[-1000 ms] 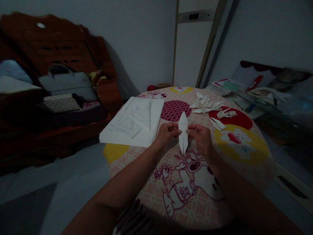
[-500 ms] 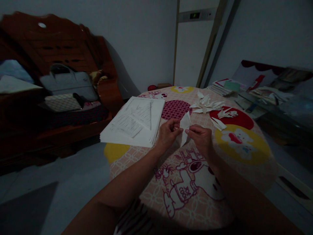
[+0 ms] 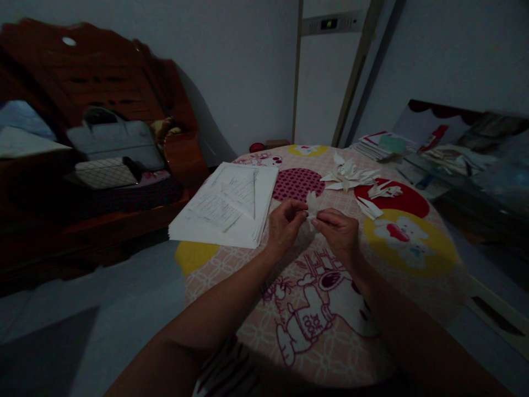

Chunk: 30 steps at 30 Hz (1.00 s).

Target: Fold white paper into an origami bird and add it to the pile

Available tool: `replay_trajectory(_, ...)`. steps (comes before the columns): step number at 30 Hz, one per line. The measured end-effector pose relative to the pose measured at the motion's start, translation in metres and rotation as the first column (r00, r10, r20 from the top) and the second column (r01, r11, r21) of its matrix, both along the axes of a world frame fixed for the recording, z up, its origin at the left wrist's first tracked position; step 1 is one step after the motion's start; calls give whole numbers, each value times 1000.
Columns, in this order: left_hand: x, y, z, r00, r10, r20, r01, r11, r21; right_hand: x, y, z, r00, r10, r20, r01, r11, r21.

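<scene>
A small folded white paper (image 3: 312,203) is held up over the table between both hands, its pointed tips standing above the fingers. My left hand (image 3: 286,223) pinches it from the left side. From the right, my right hand (image 3: 339,227) grips it between thumb and fingers. The lower part of the paper is largely covered by the fingers. Beyond my right hand lies a heap of folded paper pieces (image 3: 346,173), with smaller folded pieces (image 3: 385,189) and a folded strip (image 3: 370,209) nearer. Left of my left hand is a stack of white sheets (image 3: 206,232).
Written, folded sheets (image 3: 235,198) lie on top of the stack. A patterned cloth (image 3: 264,331) covers the round table. To the right is a glass-topped surface (image 3: 450,190) with papers and books. A wooden chair (image 3: 107,71) at left bears a grey bag (image 3: 119,143).
The paper between my hands has been turned or squeezed: it showed a broad flat face and a lower point, and now shows narrow split tips. Both hands stay nearly in place.
</scene>
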State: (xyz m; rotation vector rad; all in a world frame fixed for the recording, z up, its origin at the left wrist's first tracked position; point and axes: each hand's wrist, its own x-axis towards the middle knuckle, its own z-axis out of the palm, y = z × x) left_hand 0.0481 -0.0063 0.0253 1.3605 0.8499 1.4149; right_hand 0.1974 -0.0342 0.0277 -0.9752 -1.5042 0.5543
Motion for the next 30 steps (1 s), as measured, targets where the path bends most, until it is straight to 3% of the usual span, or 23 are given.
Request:
replay_trajectory(7,-2,-2,2,993,32,-112,-26,998,51,0,1,-2,997,-80,4,80,996,30)
replay_trajectory(11,-2,-3,3,991,71,-110,-66,997,44,0,0,-2,998,-44,32,43,999,31)
replay_trajectory(21,0,-2,4,969,146,-200,-112,979,169,0,1,-2,1000,20,-4,-20,998,-59)
replay_trajectory(30,2,-5,7,981,85,-173,-64,990,122,1,-2,2,985,-5,171,-7,998,66)
